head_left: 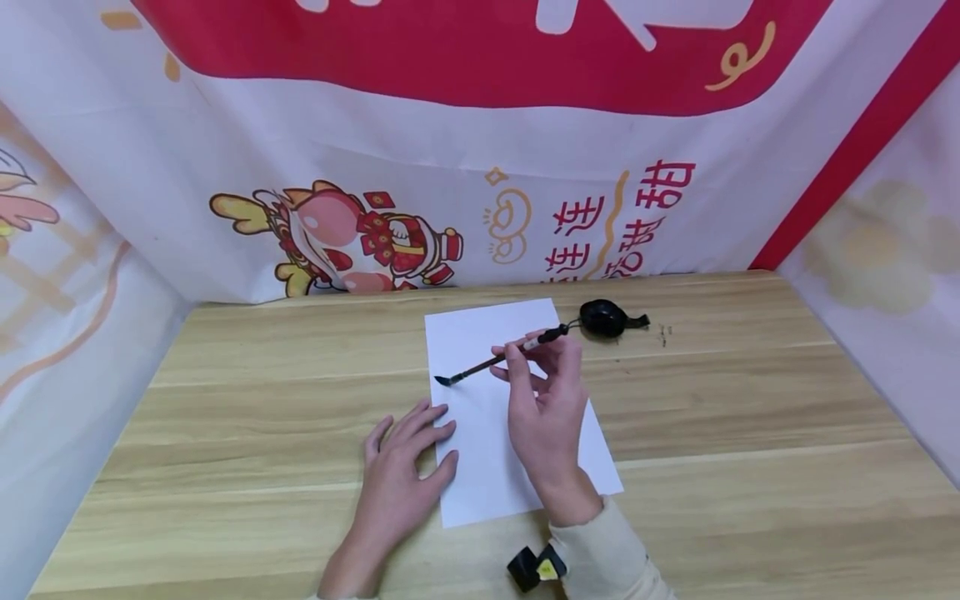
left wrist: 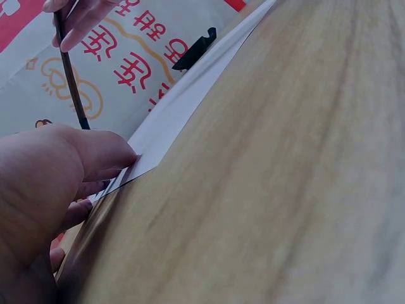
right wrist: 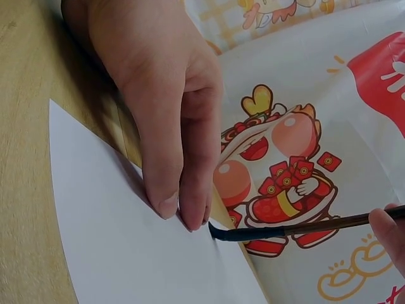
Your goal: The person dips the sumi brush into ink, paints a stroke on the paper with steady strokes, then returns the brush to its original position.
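My right hand (head_left: 547, 404) pinches a calligraphy brush (head_left: 487, 363) by its dark handle, above a white sheet of paper (head_left: 487, 492). The brush slants down to the left, and its black, bent bristles are close to the paper's left edge; I cannot tell whether they touch it. My left hand (head_left: 405, 467) lies with spread, relaxed fingers over the paper's left edge, its thumb and fingertips on the sheet. In the right wrist view the brush tip appears just past the left hand's fingertips (right wrist: 168, 206).
A black rounded object (head_left: 602, 319) with a short tail sits beyond the paper's upper right, with small dark marks on the wooden table (head_left: 750, 400) beside it. A printed cloth (head_left: 420, 142) hangs behind the table. Near the right sleeve is a black wrist device (head_left: 525, 570).
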`<action>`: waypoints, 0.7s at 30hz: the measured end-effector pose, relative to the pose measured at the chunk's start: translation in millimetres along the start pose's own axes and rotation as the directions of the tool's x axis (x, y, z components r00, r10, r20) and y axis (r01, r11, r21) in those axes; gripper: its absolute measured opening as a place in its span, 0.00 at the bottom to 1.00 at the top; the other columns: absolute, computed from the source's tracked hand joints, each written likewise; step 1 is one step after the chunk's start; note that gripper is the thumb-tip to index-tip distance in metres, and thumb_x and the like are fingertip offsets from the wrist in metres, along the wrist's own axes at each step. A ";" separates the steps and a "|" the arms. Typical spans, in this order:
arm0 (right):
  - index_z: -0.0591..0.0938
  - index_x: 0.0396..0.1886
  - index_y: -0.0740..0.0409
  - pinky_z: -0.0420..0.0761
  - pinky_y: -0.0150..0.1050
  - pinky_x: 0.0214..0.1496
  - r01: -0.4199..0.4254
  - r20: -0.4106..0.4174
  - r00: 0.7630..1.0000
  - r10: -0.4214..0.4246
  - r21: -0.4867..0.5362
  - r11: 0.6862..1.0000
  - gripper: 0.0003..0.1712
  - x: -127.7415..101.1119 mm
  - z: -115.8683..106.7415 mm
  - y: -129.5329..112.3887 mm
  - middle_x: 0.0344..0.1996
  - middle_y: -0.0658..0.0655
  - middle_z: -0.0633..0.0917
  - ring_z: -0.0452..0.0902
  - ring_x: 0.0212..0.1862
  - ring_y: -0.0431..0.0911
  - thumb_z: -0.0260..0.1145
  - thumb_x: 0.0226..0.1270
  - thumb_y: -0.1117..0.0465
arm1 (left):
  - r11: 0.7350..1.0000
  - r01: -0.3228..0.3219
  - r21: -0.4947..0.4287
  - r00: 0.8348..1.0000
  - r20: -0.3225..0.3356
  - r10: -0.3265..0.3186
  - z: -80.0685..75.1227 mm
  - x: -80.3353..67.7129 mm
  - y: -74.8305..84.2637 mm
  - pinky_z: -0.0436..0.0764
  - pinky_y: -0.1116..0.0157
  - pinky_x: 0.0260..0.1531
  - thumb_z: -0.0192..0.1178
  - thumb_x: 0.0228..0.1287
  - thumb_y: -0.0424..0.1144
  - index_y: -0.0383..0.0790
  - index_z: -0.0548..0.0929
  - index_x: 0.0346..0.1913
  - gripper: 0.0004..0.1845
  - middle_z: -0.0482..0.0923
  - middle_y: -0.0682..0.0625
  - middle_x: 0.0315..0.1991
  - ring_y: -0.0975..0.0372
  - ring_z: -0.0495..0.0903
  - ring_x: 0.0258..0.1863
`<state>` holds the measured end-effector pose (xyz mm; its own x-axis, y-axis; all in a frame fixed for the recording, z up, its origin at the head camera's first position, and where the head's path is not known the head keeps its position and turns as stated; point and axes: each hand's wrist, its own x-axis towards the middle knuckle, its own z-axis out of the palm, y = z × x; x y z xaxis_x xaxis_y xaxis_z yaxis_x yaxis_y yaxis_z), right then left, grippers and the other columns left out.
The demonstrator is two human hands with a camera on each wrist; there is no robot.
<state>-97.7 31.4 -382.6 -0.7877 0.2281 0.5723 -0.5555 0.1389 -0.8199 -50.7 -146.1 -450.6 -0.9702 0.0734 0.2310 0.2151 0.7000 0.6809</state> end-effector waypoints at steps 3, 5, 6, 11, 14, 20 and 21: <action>0.70 0.57 0.74 0.93 0.39 0.46 -0.006 -0.004 1.000 0.006 0.005 1.000 0.16 0.2 -0.5 1.0 0.45 0.68 0.84 0.92 0.48 0.59 0.63 0.80 0.70 | 1.000 -0.001 0.000 1.000 -0.002 0.001 0.0 0.0 0.3 0.51 0.37 0.80 0.76 0.62 0.39 0.43 0.91 0.57 0.19 0.83 0.50 0.70 0.49 0.75 0.77; 0.70 0.57 0.75 0.93 0.39 0.46 -0.010 -0.009 1.000 0.010 0.010 1.000 0.16 0.4 -0.7 1.4 0.45 0.68 0.84 0.92 0.48 0.59 0.63 0.80 0.70 | 1.000 -0.001 0.001 1.000 -0.002 0.001 -0.1 -0.2 0.6 0.51 0.37 0.80 0.76 0.62 0.39 0.43 0.91 0.57 0.19 0.83 0.50 0.70 0.49 0.75 0.77; 0.70 0.57 0.74 0.93 0.39 0.46 -0.012 -0.011 1.000 0.012 0.012 1.000 0.15 0.4 -0.9 1.5 0.45 0.68 0.84 0.92 0.48 0.59 0.63 0.80 0.70 | 1.000 0.000 0.001 1.000 -0.001 0.000 -0.1 -0.3 0.8 0.51 0.38 0.80 0.76 0.62 0.39 0.43 0.91 0.57 0.19 0.83 0.50 0.70 0.49 0.75 0.77; 0.70 0.57 0.74 0.93 0.40 0.46 -0.013 -0.020 1.000 0.014 0.023 1.000 0.15 1.6 -0.2 1.6 0.45 0.68 0.83 0.92 0.48 0.59 0.63 0.81 0.70 | 1.000 0.009 0.001 1.000 0.001 -0.009 -1.0 -0.2 1.2 0.51 0.38 0.81 0.76 0.62 0.39 0.43 0.91 0.57 0.19 0.83 0.51 0.70 0.49 0.75 0.77; 0.70 0.56 0.75 0.93 0.40 0.45 -0.018 -0.025 1.000 0.019 0.020 1.000 0.15 1.7 -0.1 2.0 0.44 0.69 0.83 0.92 0.48 0.59 0.63 0.80 0.70 | 1.000 0.007 0.001 1.000 -0.001 -0.007 -0.4 -0.2 0.6 0.50 0.38 0.81 0.76 0.62 0.39 0.43 0.91 0.57 0.19 0.83 0.51 0.70 0.49 0.75 0.77; 0.70 0.57 0.72 0.93 0.40 0.45 -0.029 -0.037 0.999 0.030 0.014 0.999 0.15 1.0 -1.2 2.8 0.46 0.67 0.83 0.92 0.48 0.55 0.64 0.80 0.69 | 1.000 0.004 0.000 1.000 0.001 -0.004 0.2 -0.6 0.2 0.51 0.37 0.80 0.76 0.63 0.39 0.44 0.91 0.57 0.19 0.83 0.51 0.70 0.49 0.75 0.77; 0.70 0.58 0.72 0.93 0.40 0.45 -0.032 -0.039 0.999 0.032 0.017 0.999 0.16 1.3 -1.1 2.9 0.46 0.67 0.83 0.92 0.49 0.55 0.64 0.80 0.69 | 1.000 0.004 0.001 1.000 0.000 -0.004 -0.1 -0.5 0.1 0.51 0.38 0.81 0.76 0.63 0.39 0.44 0.91 0.57 0.19 0.83 0.51 0.70 0.49 0.75 0.78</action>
<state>-100.0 33.2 -384.2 -0.7941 0.2699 0.5445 -0.5347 0.1157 -0.8371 -50.2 -146.0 -450.6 -0.9711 0.0708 0.2280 0.2110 0.7012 0.6810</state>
